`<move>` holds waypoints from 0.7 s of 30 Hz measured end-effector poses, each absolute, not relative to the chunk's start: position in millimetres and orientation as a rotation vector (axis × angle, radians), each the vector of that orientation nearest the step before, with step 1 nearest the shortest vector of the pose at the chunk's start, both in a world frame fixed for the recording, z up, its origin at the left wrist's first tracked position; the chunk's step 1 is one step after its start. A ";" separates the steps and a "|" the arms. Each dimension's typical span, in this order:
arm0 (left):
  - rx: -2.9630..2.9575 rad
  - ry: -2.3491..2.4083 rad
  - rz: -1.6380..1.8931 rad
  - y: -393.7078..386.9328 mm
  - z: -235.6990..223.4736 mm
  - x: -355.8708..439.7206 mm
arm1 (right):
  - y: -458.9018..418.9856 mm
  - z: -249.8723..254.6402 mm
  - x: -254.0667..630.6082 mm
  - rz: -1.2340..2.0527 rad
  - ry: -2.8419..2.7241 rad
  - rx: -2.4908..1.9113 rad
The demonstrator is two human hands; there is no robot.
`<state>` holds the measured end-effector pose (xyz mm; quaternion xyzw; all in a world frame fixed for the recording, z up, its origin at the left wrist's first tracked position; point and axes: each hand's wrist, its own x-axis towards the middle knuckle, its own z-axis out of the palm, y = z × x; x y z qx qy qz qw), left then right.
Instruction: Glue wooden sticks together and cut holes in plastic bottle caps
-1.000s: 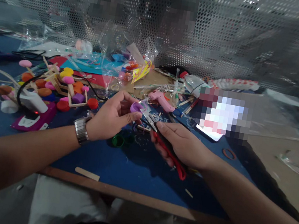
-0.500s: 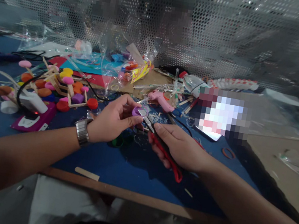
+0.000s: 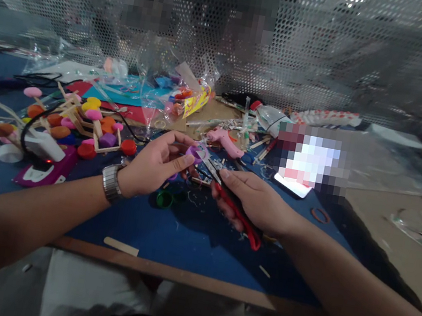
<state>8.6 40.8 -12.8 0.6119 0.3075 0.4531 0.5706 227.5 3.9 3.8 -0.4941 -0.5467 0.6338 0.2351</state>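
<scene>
Pinched between the thumb and fingers of my left hand (image 3: 152, 167) is a small purple plastic cap (image 3: 194, 153), which looks like a ring from here. My right hand (image 3: 255, 198) is wrapped round the red-and-black handles of a pair of scissors (image 3: 212, 170). The metal blades point up and left, with their tips at the cap. Whether they bite into it I cannot tell. Below my hands a green ring-shaped cap (image 3: 165, 199) lies on the blue tabletop (image 3: 179, 245). Just beyond the scissors rests a pink glue gun (image 3: 225, 141).
At left stands a stick structure with coloured pieces (image 3: 93, 121), behind a purple power strip (image 3: 50, 165) with a white plug. A lit phone (image 3: 296, 181), a brown ring (image 3: 320, 215) and a plastic bottle (image 3: 271, 118) lie right. A craft stick (image 3: 121, 246) sits near the front edge.
The cap has tilted and shows more of its ring opening. My left hand has shifted slightly left, uncovering more of the green cap. The scissors stay in my right hand.
</scene>
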 end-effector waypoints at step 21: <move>1.180 0.667 1.078 40.1 -20.2 13.2 | 0.7 5.2 226.2 1.741 -1.579 -1.333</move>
